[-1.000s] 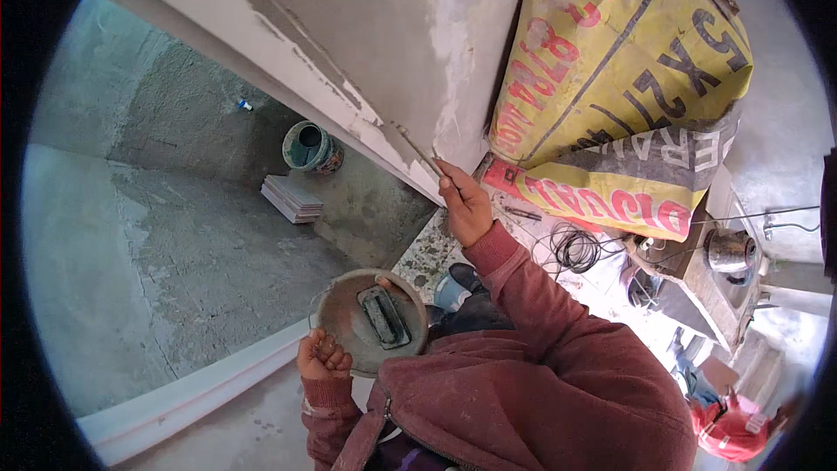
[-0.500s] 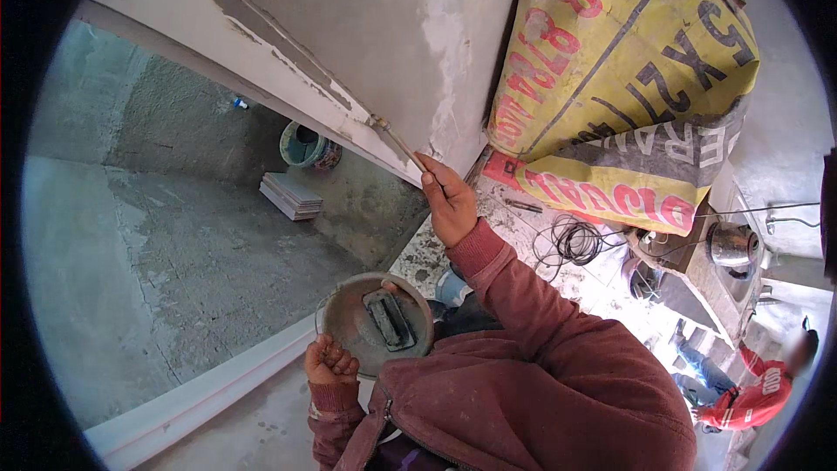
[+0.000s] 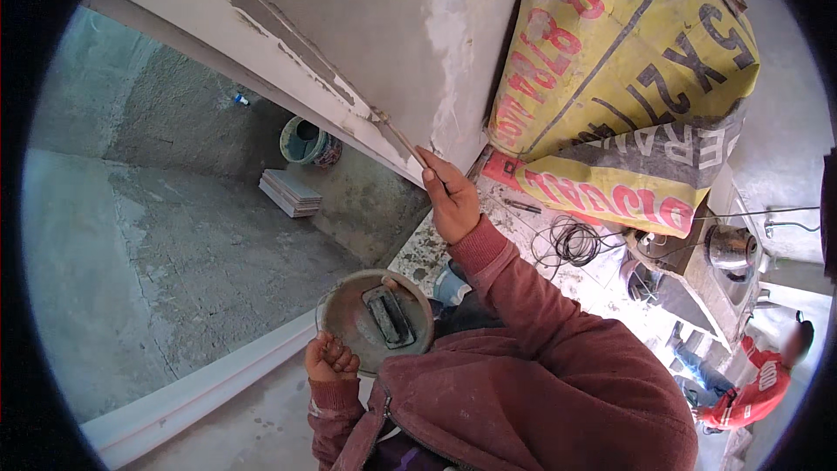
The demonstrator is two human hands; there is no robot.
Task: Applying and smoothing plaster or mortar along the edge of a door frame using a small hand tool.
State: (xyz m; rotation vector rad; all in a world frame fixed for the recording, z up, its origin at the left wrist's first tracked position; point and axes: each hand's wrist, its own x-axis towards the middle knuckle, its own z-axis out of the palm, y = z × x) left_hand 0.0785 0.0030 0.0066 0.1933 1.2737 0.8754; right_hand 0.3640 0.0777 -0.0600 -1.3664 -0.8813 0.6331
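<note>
My right hand (image 3: 452, 198) is closed round the handle of a thin brush-like tool (image 3: 403, 139). Its tip rests against the edge of a white frame (image 3: 261, 57), where a rough grey strip meets the grey wall (image 3: 375, 26). Lower down, my left hand (image 3: 332, 358) makes a fist at the rim of a round, shallow-looking bucket (image 3: 349, 301), gripping it close to my body. Inside the bucket lies a dark rectangular float-like block (image 3: 389, 317). The bucket's underside is hidden.
Through the opening stand another bucket (image 3: 301, 141) and a stack of tiles (image 3: 290, 194). A yellow printed sheet (image 3: 619, 70) hangs at the right, above a coiled black cable (image 3: 575, 241). Far right, a person in red (image 3: 757, 391) is near a counter with a metal pot (image 3: 731, 247).
The tool's tip has shifted very slightly along the frame edge, and my right hand has moved a little with it. My left hand and the bucket are nearly unmoved.
</note>
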